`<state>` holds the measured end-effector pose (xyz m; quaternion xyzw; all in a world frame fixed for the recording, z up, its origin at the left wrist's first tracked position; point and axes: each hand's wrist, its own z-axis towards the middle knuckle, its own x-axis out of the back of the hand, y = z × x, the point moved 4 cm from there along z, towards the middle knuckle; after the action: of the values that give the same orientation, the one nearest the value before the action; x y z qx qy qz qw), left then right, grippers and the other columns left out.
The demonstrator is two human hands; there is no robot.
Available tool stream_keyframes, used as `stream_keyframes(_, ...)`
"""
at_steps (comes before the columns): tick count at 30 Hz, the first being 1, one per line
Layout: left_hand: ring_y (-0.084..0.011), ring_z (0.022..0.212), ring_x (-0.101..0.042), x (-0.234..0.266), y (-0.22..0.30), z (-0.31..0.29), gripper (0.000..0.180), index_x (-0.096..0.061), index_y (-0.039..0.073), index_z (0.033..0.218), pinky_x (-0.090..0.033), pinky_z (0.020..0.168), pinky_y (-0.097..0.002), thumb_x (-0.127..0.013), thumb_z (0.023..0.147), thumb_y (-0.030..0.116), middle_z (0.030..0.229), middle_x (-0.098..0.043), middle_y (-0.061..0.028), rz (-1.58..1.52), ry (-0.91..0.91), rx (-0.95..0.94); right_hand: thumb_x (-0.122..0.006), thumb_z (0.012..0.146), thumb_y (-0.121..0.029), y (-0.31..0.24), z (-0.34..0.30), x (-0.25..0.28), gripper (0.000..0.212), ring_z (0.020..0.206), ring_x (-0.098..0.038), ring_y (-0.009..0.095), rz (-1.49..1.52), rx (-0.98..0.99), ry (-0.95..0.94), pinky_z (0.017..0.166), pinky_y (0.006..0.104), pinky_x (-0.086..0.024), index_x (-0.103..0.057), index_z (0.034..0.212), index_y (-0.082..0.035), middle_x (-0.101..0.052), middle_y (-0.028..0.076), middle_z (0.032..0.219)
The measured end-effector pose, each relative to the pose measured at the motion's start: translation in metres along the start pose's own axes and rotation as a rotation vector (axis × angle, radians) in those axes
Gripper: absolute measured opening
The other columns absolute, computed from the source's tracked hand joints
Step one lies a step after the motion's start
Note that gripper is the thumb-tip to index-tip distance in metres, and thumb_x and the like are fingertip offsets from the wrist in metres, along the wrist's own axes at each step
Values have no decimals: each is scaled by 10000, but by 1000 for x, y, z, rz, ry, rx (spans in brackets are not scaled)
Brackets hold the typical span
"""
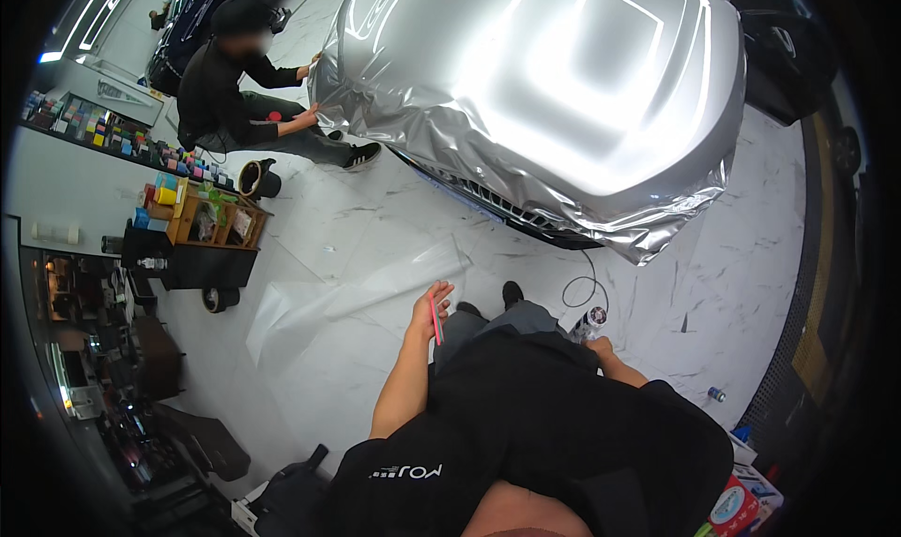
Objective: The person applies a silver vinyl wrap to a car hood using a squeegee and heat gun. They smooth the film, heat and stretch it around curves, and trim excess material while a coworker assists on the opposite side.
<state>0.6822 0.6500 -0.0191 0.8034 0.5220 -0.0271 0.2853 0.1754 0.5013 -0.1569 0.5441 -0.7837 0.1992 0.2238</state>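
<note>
My left hand (430,302) is held out in front of my left leg, with thin pink and green squeegees (435,319) gripped in it, seen edge-on. Low at my right side, my right hand (598,347) is closed around what looks like a heat gun (590,324) with a silver round end; a dark cord loops over the floor beside it. Ahead of me is a car whose hood is draped in glossy silver film (563,86). The film's near edge hangs wrinkled over the grille (479,194). Neither hand touches the film.
A co-worker (225,86) crouches at the front left, both hands on the film's edge. Clear sheet backing (352,293) lies on the marble-patterned floor. A wooden shelf unit (218,220) stands left, a small can (716,394) on the floor at right.
</note>
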Motion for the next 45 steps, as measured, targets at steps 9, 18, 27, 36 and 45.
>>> stream_keyframes(9,-88,699,-525,21,67,61,470,-568,50,1298,-384,459,-184,-650,1001,406,1292,-655,-32,138,-51,167,-777,773,-377,-16,-31,-72,581,1046,-715,439,404,-200,51,894,468,-576,-708,1067,120,-721,316,1085)
stream_keyframes(18,-84,716,-511,66,204,95,424,-589,45,1264,-387,465,-178,-638,1002,374,1263,-669,-56,276,-250,138,-684,826,-419,-84,-141,-182,547,1055,-718,412,180,-193,126,887,467,-578,-725,1002,97,-742,283,1033)
stream_keyframes(27,-91,680,-569,223,262,124,393,-587,64,1234,-386,454,-189,-636,1001,377,1266,-681,-46,141,-146,304,-735,789,-447,-180,-188,-258,590,1052,-708,449,228,-249,229,878,471,-561,-728,960,118,-726,326,1019)
stream_keyframes(36,-104,633,-591,296,266,141,366,-578,63,1196,-389,427,-201,-619,1012,377,1191,-703,-58,35,-92,347,-728,765,-473,-233,-201,-279,591,1029,-712,456,298,-229,298,828,480,-561,-737,883,106,-723,332,952)
stream_keyframes(45,-112,622,-611,286,296,157,395,-555,50,1261,-388,416,-198,-591,1027,366,1215,-704,-78,32,-143,337,-735,794,-540,-204,-149,-343,611,937,-727,448,291,-133,262,758,501,-551,-750,876,66,-739,276,889)
